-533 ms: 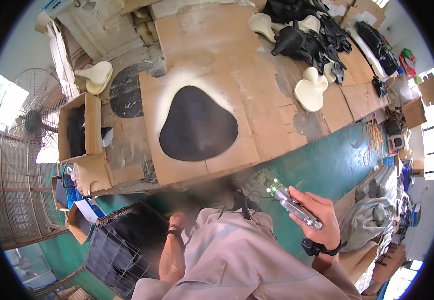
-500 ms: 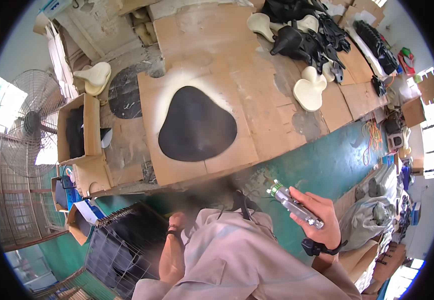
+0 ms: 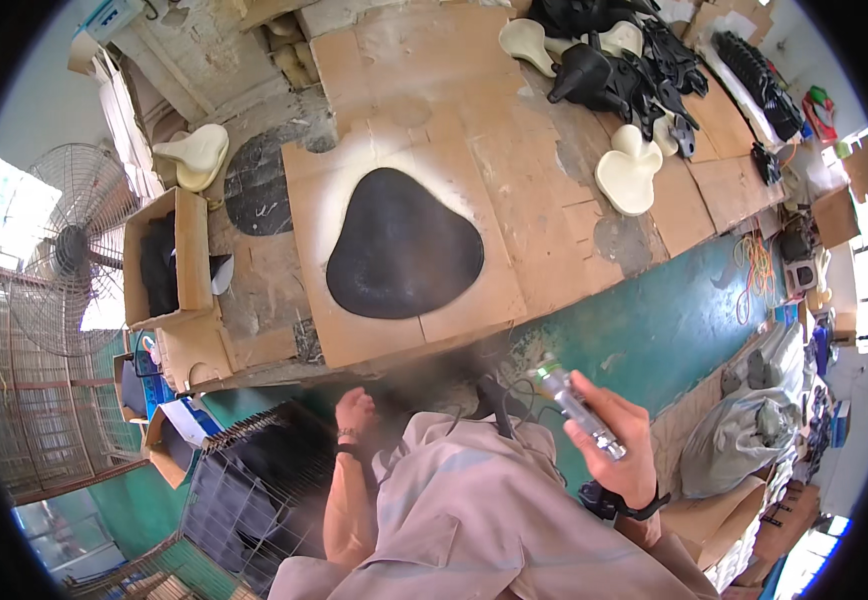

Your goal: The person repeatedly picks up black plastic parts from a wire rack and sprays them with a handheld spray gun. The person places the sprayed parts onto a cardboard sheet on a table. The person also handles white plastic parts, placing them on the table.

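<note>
A black rounded-triangle sheet (image 3: 404,245) lies flat on the cardboard-covered table, ringed by pale overspray on the cardboard (image 3: 464,330). My right hand (image 3: 622,440) is wrapped round a silver spray gun (image 3: 579,408) with a green ring at its front end. It is held off the table's front edge, over the green floor, and its nose points up and left towards the table. My left hand (image 3: 355,411) hangs just below the table's front edge, to the left of my lap, with its fingers curled in and nothing visible in them.
Cream saddle-shaped foam pieces (image 3: 626,183) and black saddle parts (image 3: 594,80) crowd the back right. To the left stand a cardboard box (image 3: 194,250) with black pieces, another foam piece (image 3: 199,158) and a wire-cage fan (image 3: 69,250). A wire basket (image 3: 254,500) sits low left.
My right hand with the spray gun has moved slightly left and down. My left hand has risen a little towards the table edge. The view has shifted slightly; the black sheet lies as before.
</note>
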